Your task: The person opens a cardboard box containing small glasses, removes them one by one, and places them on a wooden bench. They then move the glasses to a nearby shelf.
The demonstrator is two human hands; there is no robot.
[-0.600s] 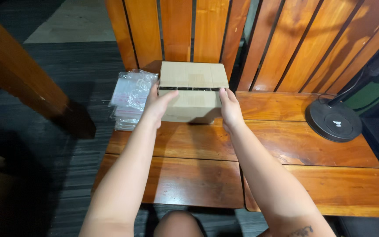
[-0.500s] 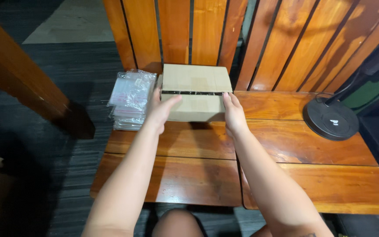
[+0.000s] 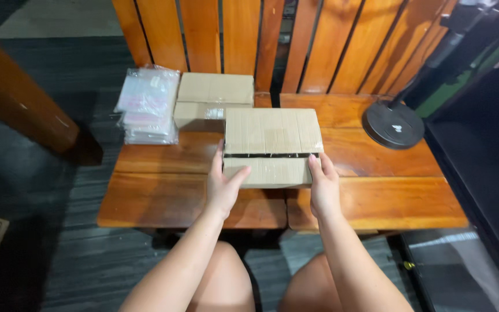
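right now you've got the front cardboard box (image 3: pixel 272 145) clamped between both hands on the wooden bench (image 3: pixel 376 202), near its front edge. left hand (image 3: pixel 224 186) is wrapped on the box's left end w/ thumb laid across the front face; right hand (image 3: pixel 323 188) presses flat on the right end, fingers straight. box is taped shut, a dark seam across the top. a second cardboard box (image 3: pixel 212 99) sits behind-left, touching a stack of clear plastic bags (image 3: pixel 147 104). black round stand base (image 3: pixel 393 124) is off to the right. looks like you're mid-positioning the box; any further shift needs even squeeze from both sides so it doesn't twist.
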